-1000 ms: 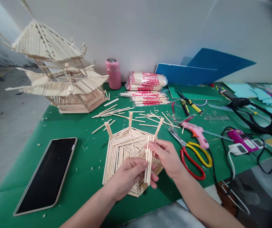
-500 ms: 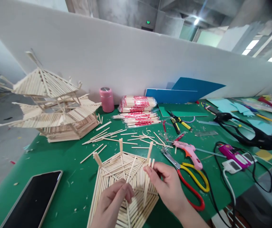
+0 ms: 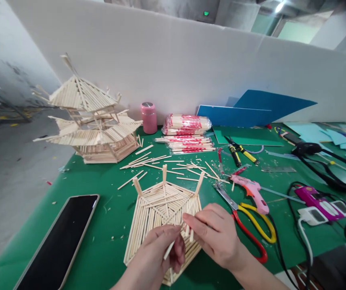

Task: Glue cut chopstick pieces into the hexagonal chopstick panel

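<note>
Over a flat polygonal panel of wooden sticks (image 3: 149,217), my two hands meet. My left hand (image 3: 162,249) pinches one thin wooden stick (image 3: 169,250), tilted with its lower end below the fingers. Close beside it, my right hand (image 3: 218,231) is closed on several wooden sticks (image 3: 191,233) whose ends point down past the fingertips. Short bundled stick posts (image 3: 164,174) rise from the far corners of the panel. A few loose sticks lie across its top. My fingers partly hide the near side of the panel.
A stick pagoda model (image 3: 97,133) stands at the back left, a phone (image 3: 59,241) at the front left. Loose sticks (image 3: 144,161), bagged sticks (image 3: 188,125) and a pink jar (image 3: 149,119) lie beyond. Scissors (image 3: 253,221), a pink glue gun (image 3: 251,189) and pliers (image 3: 241,152) are to the right.
My left hand has moved right and up to my right hand, its stick now lower and more tilted. The sticks in my right hand have turned downward. The view has shifted.
</note>
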The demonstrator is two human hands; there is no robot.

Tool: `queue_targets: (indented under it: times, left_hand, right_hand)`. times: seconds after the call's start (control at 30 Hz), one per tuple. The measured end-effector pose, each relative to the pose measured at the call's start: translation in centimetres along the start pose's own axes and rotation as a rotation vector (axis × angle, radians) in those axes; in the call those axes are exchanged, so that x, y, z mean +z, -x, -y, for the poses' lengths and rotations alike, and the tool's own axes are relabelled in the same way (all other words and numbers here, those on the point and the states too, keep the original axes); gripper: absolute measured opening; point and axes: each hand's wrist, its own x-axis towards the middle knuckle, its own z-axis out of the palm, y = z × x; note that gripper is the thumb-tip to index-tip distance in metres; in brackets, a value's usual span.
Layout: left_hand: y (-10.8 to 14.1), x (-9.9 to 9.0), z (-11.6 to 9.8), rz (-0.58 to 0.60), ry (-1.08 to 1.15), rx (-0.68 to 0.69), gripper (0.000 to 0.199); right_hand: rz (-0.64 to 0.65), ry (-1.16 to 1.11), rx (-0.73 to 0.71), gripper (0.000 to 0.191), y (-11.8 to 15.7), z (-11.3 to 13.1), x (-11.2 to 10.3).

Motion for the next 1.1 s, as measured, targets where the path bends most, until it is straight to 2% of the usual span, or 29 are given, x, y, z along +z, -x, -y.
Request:
queue_targets:
  times: [0.13,0.33,0.5,0.57,0.63,0.7,0.8,0.87,0.93,1.1]
  left_hand:
    - [0.1,0.3,-0.1,0.011,0.037,0.018,0.029]
    - [-0.1,0.4,-0.3,0.152,0.131,-0.016,0.029]
    - [-0.1,0.3,-0.7,0.207,0.090,-0.071,0.032]
    - [0.0,0.1,-1.0,0.157,-0.006,-0.003,0.035]
    - [0.2,0.0,-1.2,0.025,-0.156,0.182,0.029]
    - [0.3,0.0,-1.3,-0.086,-0.307,0.403,0.015]
    - [0.2,0.5,-1.3,-0.075,-0.441,0.603,0.015]
    - [-0.1,0.9,-1.2,-0.042,-0.472,0.631,0.011]
    - [-0.5,1.2,-1.2,-0.058,-0.477,0.599,0.013]
    - [-1.2,1.0,-1.3,-0.098,-0.360,0.414,0.013]
  right_hand:
    - [0.085,0.008,-0.069,0.030,0.3,-0.1,0.1]
    - [0.122,0.055,-0.081,0.031,0.6,-0.5,0.1]
    - [0.187,0.055,-0.062,0.020,0.3,-0.5,-0.2]
    - [0.174,-0.005,0.034,0.016,0.1,-0.2,-0.3]
    - [0.155,-0.132,0.215,0.015,-0.2,0.3,-0.5]
    - [0.157,-0.289,0.417,0.021,-0.5,0.9,-0.6]
    - [0.174,-0.497,0.610,0.028,-1.0,1.7,-0.5]
    - [0.162,-0.606,0.671,0.025,-1.2,2.0,-0.1]
    - [0.128,-0.681,0.718,0.025,-1.2,2.0,0.3]
    - [-0.001,-0.816,0.885,0.031,-0.9,1.6,0.8]
